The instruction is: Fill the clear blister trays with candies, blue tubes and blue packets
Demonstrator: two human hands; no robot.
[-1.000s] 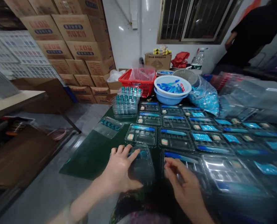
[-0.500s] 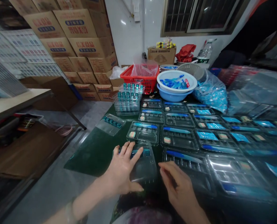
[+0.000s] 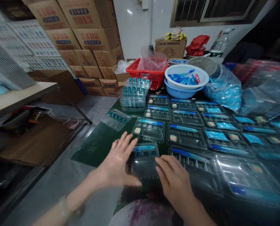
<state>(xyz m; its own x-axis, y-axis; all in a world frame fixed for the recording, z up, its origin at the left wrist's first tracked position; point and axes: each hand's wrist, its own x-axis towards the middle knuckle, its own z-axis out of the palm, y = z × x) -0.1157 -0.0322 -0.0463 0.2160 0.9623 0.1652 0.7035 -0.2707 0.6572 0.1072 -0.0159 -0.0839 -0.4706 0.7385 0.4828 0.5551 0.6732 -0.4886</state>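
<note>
1. Seeing my left hand (image 3: 116, 164) spread wide, its thumb reaching along the near edge of a clear plastic blister tray (image 3: 144, 166).
2. My right hand (image 3: 174, 175) has its fingers pressed together and rests on the tray's right side, pinching nothing.
3. The tray lies between my hands near the edge of the dark green counter (image 3: 98, 150), its long axis crosswise to me, with a slim blue piece (image 3: 144, 148) along its far side.
4. Rows of similar trays (image 3: 187, 135) lie just beyond and to the right.
</note>
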